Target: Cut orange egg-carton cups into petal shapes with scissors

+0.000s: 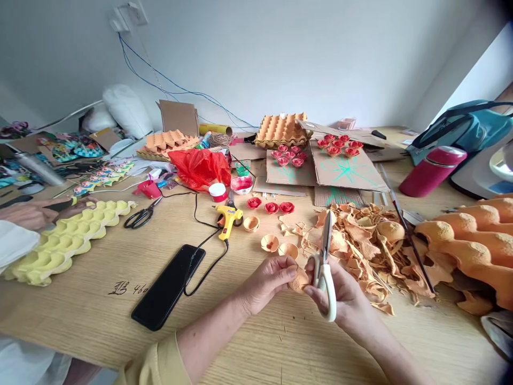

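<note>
Between the thumb and fingers of my left hand (pixel 266 283) is a small orange egg-carton piece (pixel 298 280). My right hand (pixel 347 291) grips white-handled scissors (pixel 326 267), their blades pointing up and away from me; its fingertips are close to the same piece, and whether they touch it I cannot tell. Just beyond my hands lie cut orange cups (pixel 270 243), shaped like petals. Further back, red-painted paper roses (pixel 271 207) sit in a row. A heap of orange carton scraps (pixel 360 246) spreads to the right of the scissors.
A yellow glue gun (pixel 227 220) with a black cord and a black phone (pixel 168 287) lie left of my hands. Far left, a co-worker's hand (pixel 30 214) is over a yellow egg tray (pixel 80 232). Orange egg trays (pixel 473 235) and a pink bottle (pixel 433 171) stand right.
</note>
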Tool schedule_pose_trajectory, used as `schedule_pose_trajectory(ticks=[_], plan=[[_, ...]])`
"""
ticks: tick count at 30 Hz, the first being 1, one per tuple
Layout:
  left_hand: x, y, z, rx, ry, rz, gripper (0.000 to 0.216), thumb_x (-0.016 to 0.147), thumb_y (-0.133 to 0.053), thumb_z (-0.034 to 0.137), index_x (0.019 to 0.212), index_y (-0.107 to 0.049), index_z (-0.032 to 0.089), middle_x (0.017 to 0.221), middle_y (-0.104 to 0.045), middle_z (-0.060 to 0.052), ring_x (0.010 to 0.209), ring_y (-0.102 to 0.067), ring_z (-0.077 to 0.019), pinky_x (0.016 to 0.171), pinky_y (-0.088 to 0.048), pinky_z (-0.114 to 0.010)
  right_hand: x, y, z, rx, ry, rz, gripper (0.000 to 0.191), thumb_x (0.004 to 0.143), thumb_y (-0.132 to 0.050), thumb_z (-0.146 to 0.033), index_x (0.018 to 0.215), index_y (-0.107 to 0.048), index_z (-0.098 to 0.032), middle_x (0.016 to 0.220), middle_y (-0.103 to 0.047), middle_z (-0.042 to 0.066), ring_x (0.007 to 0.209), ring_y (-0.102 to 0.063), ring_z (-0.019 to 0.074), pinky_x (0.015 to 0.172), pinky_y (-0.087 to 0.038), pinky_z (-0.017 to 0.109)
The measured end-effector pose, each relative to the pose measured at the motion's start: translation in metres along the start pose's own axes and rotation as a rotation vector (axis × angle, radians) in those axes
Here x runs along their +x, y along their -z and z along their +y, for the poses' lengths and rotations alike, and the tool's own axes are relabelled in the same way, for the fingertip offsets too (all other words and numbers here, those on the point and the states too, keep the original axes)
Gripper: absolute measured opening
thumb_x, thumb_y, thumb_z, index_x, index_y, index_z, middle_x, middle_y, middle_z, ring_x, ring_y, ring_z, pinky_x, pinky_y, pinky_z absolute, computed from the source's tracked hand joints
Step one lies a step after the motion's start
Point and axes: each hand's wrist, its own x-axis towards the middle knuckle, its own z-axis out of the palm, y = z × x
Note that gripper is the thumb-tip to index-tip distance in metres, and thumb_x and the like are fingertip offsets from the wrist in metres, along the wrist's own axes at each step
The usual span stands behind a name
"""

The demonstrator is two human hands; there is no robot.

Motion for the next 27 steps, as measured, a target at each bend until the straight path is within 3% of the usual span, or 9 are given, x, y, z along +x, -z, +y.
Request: schedule_pose_trajectory(ticks=[4, 7, 11, 14, 19, 24, 27], plan=[[0.001, 0.002, 0.003, -0.044, 0.015, 0.013, 0.030, 0.073, -0.083, 0.036, 0.083, -0.067, 0.014, 0.084, -0.067, -0.004, 0.079, -0.060, -0.0142, 0.082, -0.044, -0.029, 0.003, 0.005, -0.003, 0.024, -0.051, -0.006, 0.031, 0.084, -0.073, -0.047, 0.097, -0.059, -0.022, 0.082, -0.057, -0.001, 0.066, -0.048, 0.0119, 0.056, -0.040, 0.023], [0.002, 0.004, 0.007, -0.108, -0.054, 0.033, 0.026, 0.071, -0.085, 0.030, 0.081, -0.066, 0.015, 0.076, -0.062, 0.001, 0.072, -0.056, -0.0100, 0.078, -0.044, -0.026, 0.007, 0.010, -0.008, 0.139, -0.134, -0.131, 0.041, 0.089, -0.061, -0.059, 0.084, -0.057, -0.019, 0.065, -0.051, -0.003, 0.055, -0.043, 0.0097, 0.050, -0.035, 0.022], [0.004, 0.009, 0.011, -0.188, -0.134, 0.055, 0.035, 0.071, -0.084, 0.025, 0.103, -0.069, 0.020, 0.091, -0.066, 0.000, 0.080, -0.060, -0.0106, 0.082, -0.046, -0.026, 0.005, 0.011, -0.005, 0.368, -0.226, -0.359, 0.050, 0.088, -0.057, -0.067, 0.082, -0.059, -0.017, 0.055, -0.050, -0.003, 0.044, -0.041, 0.0078, 0.042, -0.031, 0.021], [0.004, 0.011, 0.012, -0.202, -0.147, 0.034, 0.044, 0.072, -0.083, 0.027, 0.113, -0.070, 0.020, 0.103, -0.070, -0.004, 0.094, -0.064, -0.0146, 0.088, -0.046, -0.028, 0.002, 0.009, 0.000, 0.504, -0.310, -0.457, 0.053, 0.087, -0.057, -0.069, 0.082, -0.061, -0.016, 0.051, -0.049, -0.004, 0.038, -0.038, 0.0057, 0.038, -0.027, 0.019], [0.002, 0.010, 0.009, -0.143, -0.100, -0.039, 0.033, 0.074, -0.082, 0.030, 0.104, -0.075, 0.018, 0.103, -0.075, -0.007, 0.098, -0.066, -0.0177, 0.093, -0.046, -0.031, 0.000, 0.009, 0.002, 0.572, -0.331, -0.418, 0.057, 0.087, -0.056, -0.071, 0.081, -0.063, -0.015, 0.047, -0.047, -0.005, 0.036, -0.035, 0.0050, 0.039, -0.030, 0.019], [0.000, 0.008, 0.008, -0.063, -0.014, -0.021, 0.041, 0.070, -0.086, 0.035, 0.105, -0.076, 0.017, 0.097, -0.074, -0.006, 0.089, -0.066, -0.0157, 0.086, -0.046, -0.029, 0.002, 0.009, 0.000, 0.506, -0.244, -0.296, 0.055, 0.090, -0.053, -0.069, 0.084, -0.063, -0.015, 0.051, -0.051, -0.003, 0.041, -0.040, 0.0069, 0.043, -0.032, 0.021], [0.001, 0.006, 0.010, -0.045, -0.022, 0.039, 0.035, 0.065, -0.089, 0.033, 0.095, -0.077, 0.017, 0.090, -0.073, -0.004, 0.082, -0.065, -0.0129, 0.082, -0.046, -0.026, 0.004, 0.010, -0.001, 0.429, -0.165, -0.245, 0.051, 0.092, -0.051, -0.067, 0.089, -0.062, -0.017, 0.056, -0.053, -0.002, 0.045, -0.044, 0.0090, 0.046, -0.034, 0.023]])
